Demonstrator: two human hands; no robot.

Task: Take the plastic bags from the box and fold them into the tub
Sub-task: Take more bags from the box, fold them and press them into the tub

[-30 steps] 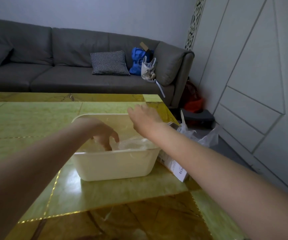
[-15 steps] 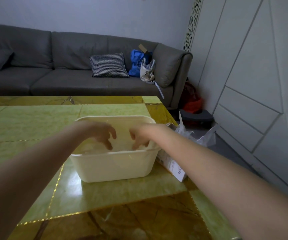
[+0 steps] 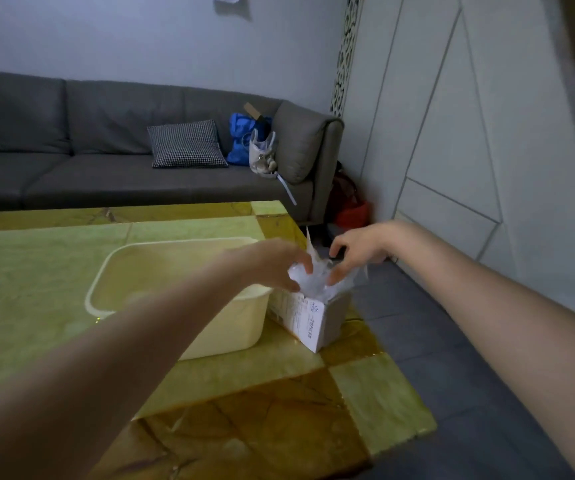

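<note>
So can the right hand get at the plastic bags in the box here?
Probably yes. The right hand is already at the open top of the box, its fingers touching the plastic bags. The left hand is there too, without blocking it.

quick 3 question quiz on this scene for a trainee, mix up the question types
1. True or false: both hands are inside the tub.
2. Where does the box stand? A) inside the tub B) on the table, just right of the tub C) on the sofa
3. Fill in: the left hand and right hand are at the clear ______ sticking out of the box top.

Key
1. False: both are over the box.
2. B
3. plastic bags
</note>
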